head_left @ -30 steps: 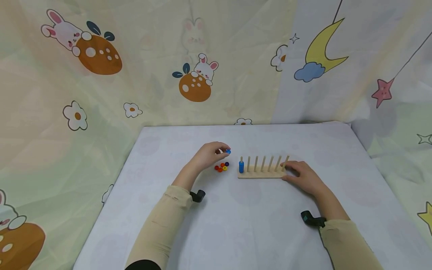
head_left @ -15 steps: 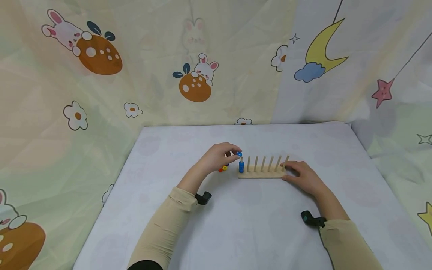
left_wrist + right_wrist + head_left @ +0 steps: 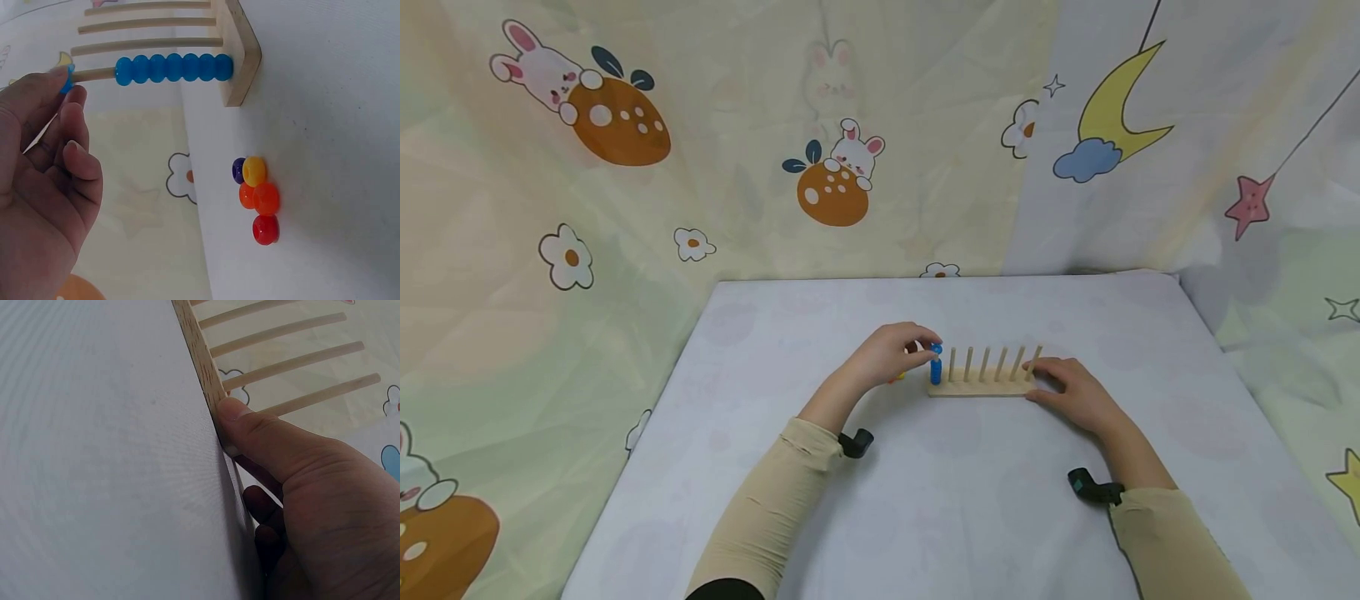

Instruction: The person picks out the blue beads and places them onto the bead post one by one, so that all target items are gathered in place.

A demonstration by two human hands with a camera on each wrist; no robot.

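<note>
My left hand [image 3: 887, 357] pinches a blue bead [image 3: 68, 80] between thumb and finger at the tip of the leftmost peg. Whether the peg's tip has entered its hole is hidden by the fingers. Lower on that peg sits a stack of several blue beads [image 3: 174, 67], touching one another down to the base. The peg belongs to a light wooden peg rack [image 3: 981, 390] with a row of upright pegs. At the rack's right end my right hand [image 3: 1075, 396] grips the base, its thumb on the near edge in the right wrist view.
Loose beads lie in a small cluster left of the rack: a red bead [image 3: 265, 230], an orange bead [image 3: 266, 199] with another orange one, a yellow bead [image 3: 254, 171] and a dark purple bead [image 3: 238, 170]. A white cloth [image 3: 970, 500] covers the table.
My left hand has carried the blue bead rightward from above the loose beads to the leftmost peg, then slightly down onto its tip. The right hand and the rack have stayed still.
</note>
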